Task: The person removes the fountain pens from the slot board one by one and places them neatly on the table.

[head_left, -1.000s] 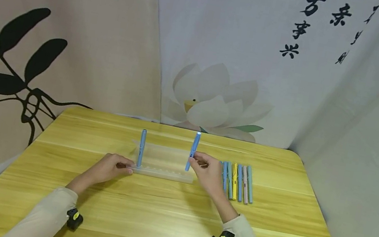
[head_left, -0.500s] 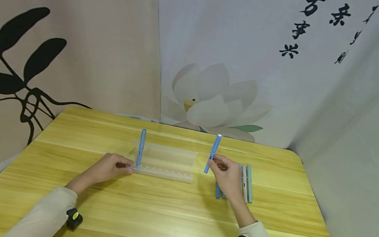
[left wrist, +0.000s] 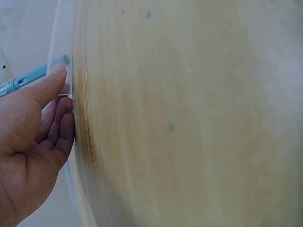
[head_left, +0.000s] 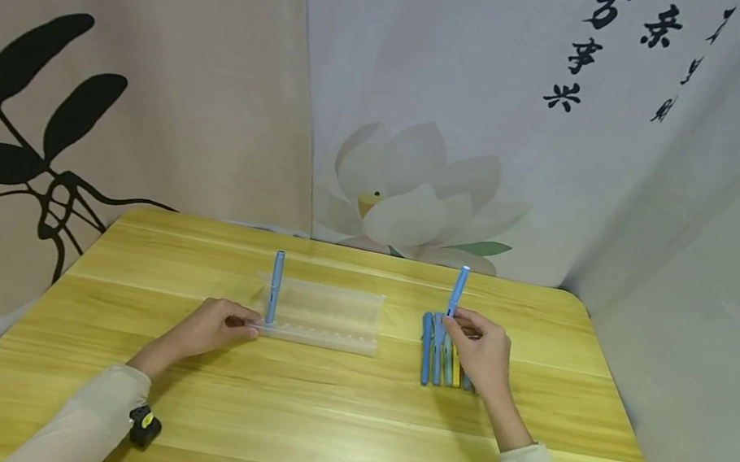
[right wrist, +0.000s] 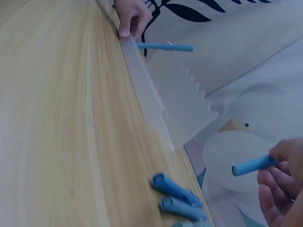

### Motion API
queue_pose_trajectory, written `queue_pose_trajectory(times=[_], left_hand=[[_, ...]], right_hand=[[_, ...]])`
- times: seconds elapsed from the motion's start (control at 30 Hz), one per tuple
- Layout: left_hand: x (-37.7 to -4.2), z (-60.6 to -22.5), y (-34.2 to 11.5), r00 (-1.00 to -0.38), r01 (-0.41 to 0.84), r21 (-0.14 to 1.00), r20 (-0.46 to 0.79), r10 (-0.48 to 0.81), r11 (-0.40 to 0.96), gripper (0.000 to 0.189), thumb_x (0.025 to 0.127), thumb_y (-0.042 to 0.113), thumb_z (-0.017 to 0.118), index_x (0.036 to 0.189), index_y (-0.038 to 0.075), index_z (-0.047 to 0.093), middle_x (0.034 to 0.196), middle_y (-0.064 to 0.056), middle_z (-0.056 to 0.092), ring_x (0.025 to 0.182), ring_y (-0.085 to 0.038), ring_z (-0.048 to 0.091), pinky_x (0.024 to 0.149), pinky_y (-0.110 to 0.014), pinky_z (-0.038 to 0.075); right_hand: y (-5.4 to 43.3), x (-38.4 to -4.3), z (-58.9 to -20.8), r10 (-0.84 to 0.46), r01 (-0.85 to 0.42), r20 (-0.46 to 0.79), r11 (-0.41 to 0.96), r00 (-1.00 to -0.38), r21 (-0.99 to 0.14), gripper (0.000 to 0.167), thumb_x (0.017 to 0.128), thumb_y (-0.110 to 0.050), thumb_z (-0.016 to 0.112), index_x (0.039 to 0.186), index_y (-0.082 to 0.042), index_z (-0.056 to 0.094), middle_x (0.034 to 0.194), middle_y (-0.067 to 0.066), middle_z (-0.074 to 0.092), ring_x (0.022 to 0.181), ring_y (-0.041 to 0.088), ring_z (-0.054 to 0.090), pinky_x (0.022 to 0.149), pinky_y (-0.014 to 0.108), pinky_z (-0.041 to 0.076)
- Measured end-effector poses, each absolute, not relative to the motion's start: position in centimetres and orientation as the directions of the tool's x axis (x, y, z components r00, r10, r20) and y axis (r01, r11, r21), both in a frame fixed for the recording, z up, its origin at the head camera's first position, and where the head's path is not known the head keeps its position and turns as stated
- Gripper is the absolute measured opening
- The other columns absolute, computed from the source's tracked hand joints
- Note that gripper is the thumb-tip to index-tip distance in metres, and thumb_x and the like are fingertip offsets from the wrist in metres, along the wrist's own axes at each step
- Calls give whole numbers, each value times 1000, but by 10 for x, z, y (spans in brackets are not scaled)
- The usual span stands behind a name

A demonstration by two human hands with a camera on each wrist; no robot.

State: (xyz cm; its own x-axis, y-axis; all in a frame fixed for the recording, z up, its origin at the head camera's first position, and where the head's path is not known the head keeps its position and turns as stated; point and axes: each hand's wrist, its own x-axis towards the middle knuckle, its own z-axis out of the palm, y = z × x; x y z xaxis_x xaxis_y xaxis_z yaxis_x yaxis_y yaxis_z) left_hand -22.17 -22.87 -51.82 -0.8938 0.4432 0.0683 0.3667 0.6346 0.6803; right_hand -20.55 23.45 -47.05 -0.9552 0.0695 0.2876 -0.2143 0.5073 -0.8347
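Note:
A clear plastic pen rack (head_left: 321, 338) with a notched back panel stands on the table. One blue pen (head_left: 275, 289) is upright at its left end. My left hand (head_left: 224, 331) pinches the rack's left end between thumb and fingers, also seen in the left wrist view. My right hand (head_left: 481, 351) holds a second blue pen (head_left: 459, 290) by its lower part, nearly upright. It is over a row of lying pens (head_left: 426, 348) in blue, green and yellow. The right hand hides part of that row in the head view.
The yellow wood-grain table (head_left: 304, 434) ends at a back edge against a hanging cloth (head_left: 438, 94) with a lotus print. Another cloth with dark leaves (head_left: 36, 57) hangs at the left. Small black cameras sit on both wrists.
My right hand has moved right with the blue pen, from beside the rack's right end to over the row of pens. The left hand and rack stay in place.

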Motion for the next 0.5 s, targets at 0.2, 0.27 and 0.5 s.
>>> queue_pose_trajectory(times=[0.2,0.27,0.5], left_hand=[[-221,-517,-229,-896,362,678,63,441,640,28,96,19,73,120,5,75,108,-4,76,92,-12,67,79,-27,57],[-222,-517,-229,-896,360,679,60,441,640,28,97,18,72,120,5,75,109,-5,76,93,-13,68,80,-27,57],[-222,-517,-228,-895,361,677,58,442,642,28,97,18,72,121,4,75,108,-4,76,92,-12,68,79,-27,57]], right_hand=[[255,-203,-474,111,-186,293,553,-950,-812,31,97,-26,73,118,-3,76,101,12,77,86,16,69,70,19,55],[261,-202,-474,122,-176,293,565,-948,-806,31,98,-26,73,118,-3,76,101,13,77,85,15,68,69,19,55],[279,-198,-478,163,-125,281,617,-946,-777,33,97,-28,73,116,-2,76,101,14,77,83,12,67,67,18,53]])
